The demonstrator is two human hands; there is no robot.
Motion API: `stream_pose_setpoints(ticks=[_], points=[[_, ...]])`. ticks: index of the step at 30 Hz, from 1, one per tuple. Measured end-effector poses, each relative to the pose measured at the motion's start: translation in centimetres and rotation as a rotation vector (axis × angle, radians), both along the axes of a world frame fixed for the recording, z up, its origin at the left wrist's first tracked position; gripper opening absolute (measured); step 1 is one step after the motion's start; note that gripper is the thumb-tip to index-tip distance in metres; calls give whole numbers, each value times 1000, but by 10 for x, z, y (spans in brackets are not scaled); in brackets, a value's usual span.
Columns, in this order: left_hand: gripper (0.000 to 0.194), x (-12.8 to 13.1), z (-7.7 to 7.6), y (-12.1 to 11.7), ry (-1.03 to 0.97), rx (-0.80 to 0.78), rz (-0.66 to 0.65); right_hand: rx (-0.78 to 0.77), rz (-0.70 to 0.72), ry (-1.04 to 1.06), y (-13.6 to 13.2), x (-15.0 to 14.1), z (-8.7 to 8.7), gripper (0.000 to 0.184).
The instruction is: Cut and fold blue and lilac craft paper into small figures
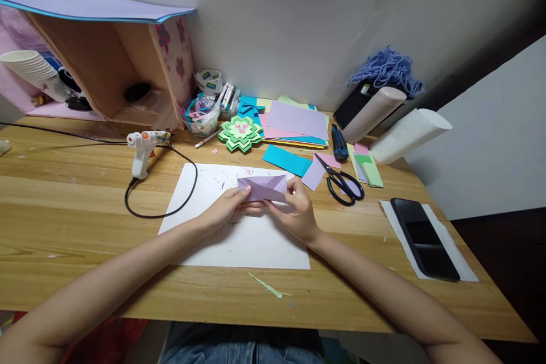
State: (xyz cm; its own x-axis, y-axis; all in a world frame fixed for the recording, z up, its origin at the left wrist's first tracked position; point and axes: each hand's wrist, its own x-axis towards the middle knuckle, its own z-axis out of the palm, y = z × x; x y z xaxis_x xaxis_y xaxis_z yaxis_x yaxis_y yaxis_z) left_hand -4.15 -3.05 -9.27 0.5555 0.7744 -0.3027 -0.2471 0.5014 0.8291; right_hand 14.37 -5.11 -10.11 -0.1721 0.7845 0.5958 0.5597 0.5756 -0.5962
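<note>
A folded piece of lilac paper (262, 186) is held up above a white sheet (273, 244) on the wooden table. Creases run diagonally across its face. My left hand (228, 207) grips its left end, thumb on the front and fingers underneath. At the right end, my right hand (298, 210) pinches the paper between thumb and bent fingers. Coloured specks mark the white sheet under my hands. Just right of my right hand lie black-handled scissors (341, 182), partly over small lilac and pink paper pieces.
A hot glue gun (145, 148) with a looping black cord stands left. Behind are a green layered paper flower (241, 133), stacked coloured paper (298, 119) and a blue cutter (339, 143). A phone (424, 239) lies right; green scraps (267, 285) lie near the front edge.
</note>
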Motion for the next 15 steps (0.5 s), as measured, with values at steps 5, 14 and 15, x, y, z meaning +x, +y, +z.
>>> stream_pose_setpoints(ticks=[5,14,15], points=[[38,0,4,-1,-33,-21,-2,233,-135,-181,-5,-1,1,7],[38,2,2,-3,13,94,-58,180,-69,-145,-4,-1,6,23],[37,2,2,-2,-2,89,-50,212,-50,-168,-3,1,5,25]])
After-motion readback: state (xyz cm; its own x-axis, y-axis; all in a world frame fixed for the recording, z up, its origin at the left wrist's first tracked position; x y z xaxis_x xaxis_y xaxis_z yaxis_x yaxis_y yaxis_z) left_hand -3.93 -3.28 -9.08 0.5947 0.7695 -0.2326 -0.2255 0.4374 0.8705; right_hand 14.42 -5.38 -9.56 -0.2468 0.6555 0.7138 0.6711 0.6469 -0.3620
